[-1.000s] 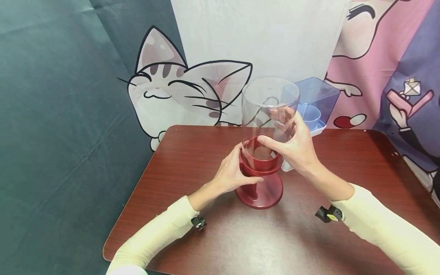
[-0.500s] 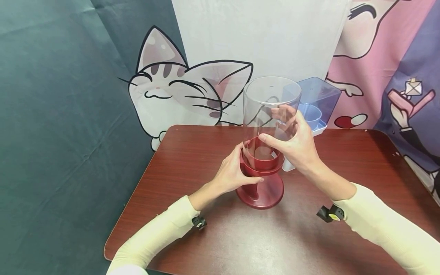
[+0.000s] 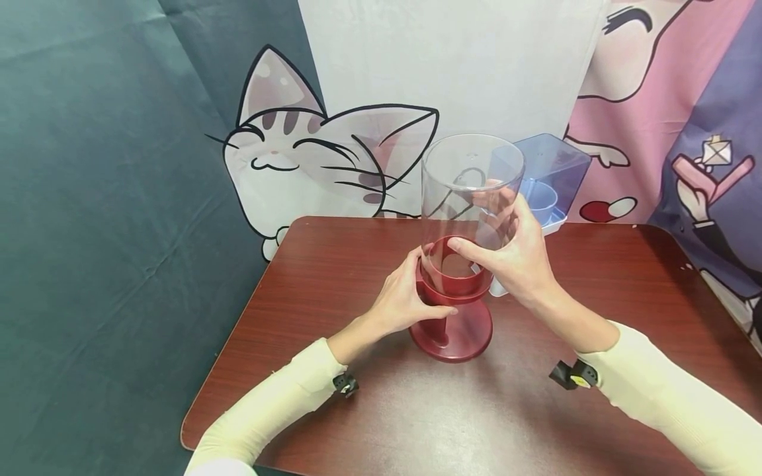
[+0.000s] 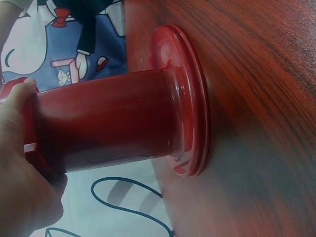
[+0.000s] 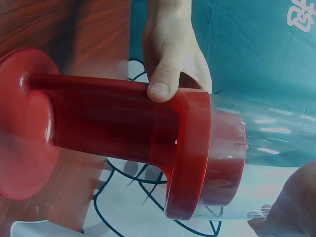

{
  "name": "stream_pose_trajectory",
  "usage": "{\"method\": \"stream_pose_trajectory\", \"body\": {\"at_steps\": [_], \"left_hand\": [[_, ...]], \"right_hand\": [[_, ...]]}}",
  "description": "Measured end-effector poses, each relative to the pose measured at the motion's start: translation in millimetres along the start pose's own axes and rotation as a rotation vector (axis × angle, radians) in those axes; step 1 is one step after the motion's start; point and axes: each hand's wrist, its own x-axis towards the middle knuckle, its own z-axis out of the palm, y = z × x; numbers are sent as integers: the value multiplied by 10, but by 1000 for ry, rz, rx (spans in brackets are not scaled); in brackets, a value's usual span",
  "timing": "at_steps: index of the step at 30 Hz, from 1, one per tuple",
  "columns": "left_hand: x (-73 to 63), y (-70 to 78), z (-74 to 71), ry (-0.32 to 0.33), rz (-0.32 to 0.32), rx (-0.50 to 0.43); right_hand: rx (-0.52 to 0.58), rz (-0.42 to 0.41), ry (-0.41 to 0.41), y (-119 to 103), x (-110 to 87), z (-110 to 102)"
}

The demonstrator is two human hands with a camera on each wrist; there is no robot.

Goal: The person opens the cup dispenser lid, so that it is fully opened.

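Note:
A red stand with a round base and a collar at its top stands upright on the table. In its collar sits a clear cylinder, its open rim upward. My left hand grips the red collar from the left, thumb across the front. In the right wrist view, the left thumb presses just below the collar. My right hand holds the clear cylinder from the right, thumb on the near side and fingers behind, seen through the wall. The left wrist view shows the red column and the left hand.
Behind the cylinder, at the back right of the brown table, stands a translucent blue box with a round blue cup shape in it. A white edge shows behind the stand. Cartoon-printed cloth hangs past the table's back edge.
The clear cylinder's top has leaned very slightly to the right, and the right hand has shifted with it. The left hand keeps its grip on the collar.

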Motion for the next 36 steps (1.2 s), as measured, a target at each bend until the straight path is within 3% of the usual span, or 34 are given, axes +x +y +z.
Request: {"method": "stream_pose_trajectory", "body": {"at_steps": [16, 36], "left_hand": [[5, 1, 0, -15, -3, -2], [-6, -10, 0, -12, 1, 3]], "right_hand": [[26, 31, 1, -13, 67, -56], [51, -24, 16, -41, 11, -25]]}}
